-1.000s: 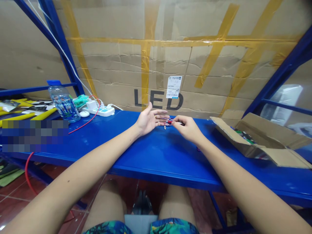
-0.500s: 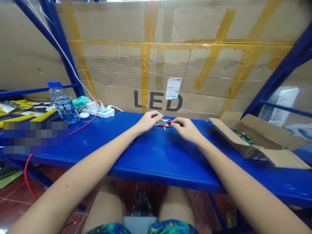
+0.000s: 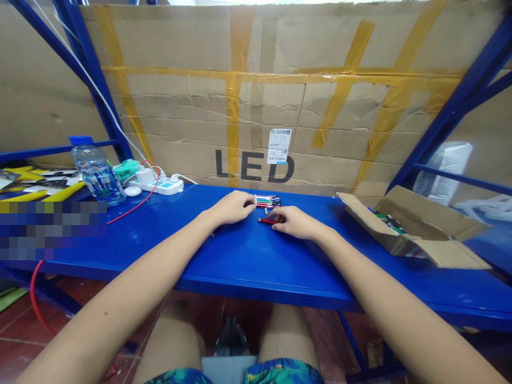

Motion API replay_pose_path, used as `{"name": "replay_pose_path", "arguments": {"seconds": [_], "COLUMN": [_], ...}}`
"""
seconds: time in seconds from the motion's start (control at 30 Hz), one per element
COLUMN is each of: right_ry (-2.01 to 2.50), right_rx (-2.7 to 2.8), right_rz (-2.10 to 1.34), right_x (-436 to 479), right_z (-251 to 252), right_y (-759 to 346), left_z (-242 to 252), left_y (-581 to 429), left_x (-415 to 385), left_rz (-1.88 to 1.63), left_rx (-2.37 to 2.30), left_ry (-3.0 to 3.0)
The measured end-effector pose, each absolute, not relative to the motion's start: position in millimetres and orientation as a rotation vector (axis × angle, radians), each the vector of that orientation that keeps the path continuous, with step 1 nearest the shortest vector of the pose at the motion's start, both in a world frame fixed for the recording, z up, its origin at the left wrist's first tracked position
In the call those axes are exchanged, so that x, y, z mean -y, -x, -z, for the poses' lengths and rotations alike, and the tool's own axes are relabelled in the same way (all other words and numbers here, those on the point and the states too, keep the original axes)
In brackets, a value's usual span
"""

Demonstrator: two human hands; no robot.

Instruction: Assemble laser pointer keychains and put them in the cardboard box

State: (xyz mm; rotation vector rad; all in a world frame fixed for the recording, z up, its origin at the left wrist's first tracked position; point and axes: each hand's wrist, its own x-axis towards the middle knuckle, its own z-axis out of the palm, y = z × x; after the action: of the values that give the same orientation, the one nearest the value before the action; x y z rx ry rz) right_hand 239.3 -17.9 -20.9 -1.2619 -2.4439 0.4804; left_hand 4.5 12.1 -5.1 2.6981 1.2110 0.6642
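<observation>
Near the back middle of the blue table lies a row of slim, shiny, pen-like metal tubes point(image 3: 268, 200) in several colours, side by side. At the row's left end is my left hand point(image 3: 235, 206), its fingers curled together against the tube ends; the fingertips are partly hidden. My right hand point(image 3: 294, 221) pinches a red pen-like tube point(image 3: 267, 220) between thumb and fingers, just in front of the row. The red tube points left, low over the tabletop. A small metallic piece point(image 3: 266, 210) shows between the row and the red tube.
An open cardboard box point(image 3: 416, 224) with more coloured tubes point(image 3: 388, 221) stands at the right. To the left are a bottle point(image 3: 98, 173), a white power strip point(image 3: 166, 185), a red cable point(image 3: 138, 205) and yellow-handled items point(image 3: 66, 192). A large taped carton point(image 3: 192, 117) stands behind the table point(image 3: 248, 261).
My right hand has drawn back towards me from the row, with the red tube in its fingers. The left hand has lowered slightly beside the row, and more tubes show. The view has shifted a little.
</observation>
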Motion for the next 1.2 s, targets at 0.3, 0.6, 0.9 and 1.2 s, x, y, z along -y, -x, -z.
{"name": "replay_pose_path", "arguments": {"seconds": [0.3,0.6,0.9,1.2], "right_ry": [1.347,1.364,1.553,1.529], "right_rx": [2.441,2.235,2.409,2.313], "right_rz": [-0.47,-0.461,0.021,0.107], "right_x": [19.9,-11.5,-125.1,-143.1], "right_z": [14.0,-12.3,-11.4,4.4], "right_y": [-241.4,-260.5,-228.4,-242.1], "left_z": [6.3,1.7,9.4,9.9], "left_y": [-5.2,13.1,32.7,39.6], "left_x": [-10.7,-24.3,-40.3,-45.8], "left_rz": [-0.615,-0.766,-0.825,-0.882], "left_rx": [-1.215,-1.435,-1.553,-1.517], "left_ry": [-2.704,-2.575,-2.464,-2.45]}}
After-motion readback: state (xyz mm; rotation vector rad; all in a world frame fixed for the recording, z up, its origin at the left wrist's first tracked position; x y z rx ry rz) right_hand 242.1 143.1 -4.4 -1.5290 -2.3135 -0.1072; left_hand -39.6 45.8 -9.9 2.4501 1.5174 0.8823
